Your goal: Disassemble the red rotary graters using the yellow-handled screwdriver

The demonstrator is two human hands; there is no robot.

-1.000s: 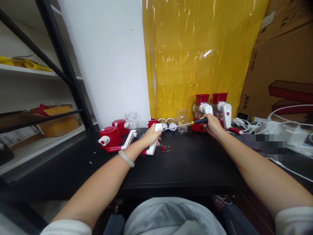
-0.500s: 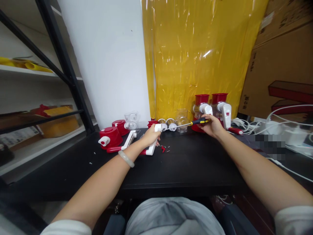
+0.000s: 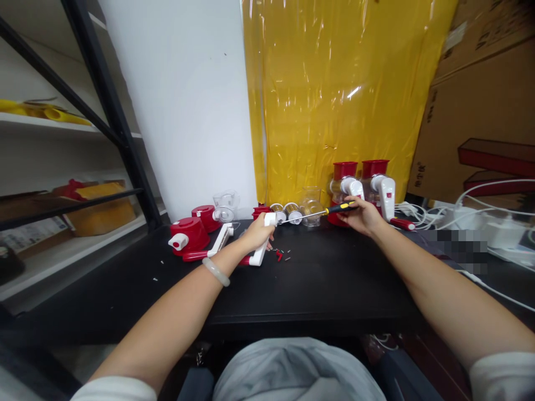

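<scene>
My left hand [image 3: 256,234] is closed round a white crank handle [image 3: 263,248] with a red grip, held on end on the black table [image 3: 317,284]. My right hand [image 3: 363,216] is closed on a screwdriver [image 3: 321,213] with a black and yellow handle. Its metal shaft points left, with the tip at the top of the white handle. A few small screws and a red bit [image 3: 281,256] lie on the table just right of my left hand.
Red lids [image 3: 190,233] and another white crank [image 3: 220,239] lie to the left. Clear cups [image 3: 310,205] and two red-and-white grinders [image 3: 376,186] stand at the back before a yellow plastic sheet. White cables [image 3: 460,214] and cardboard boxes are on the right, metal shelving on the left.
My right hand has loosened and shifted back along the screwdriver handle, so more of the yellow and black grip shows. My left hand and the white handle have stayed put.
</scene>
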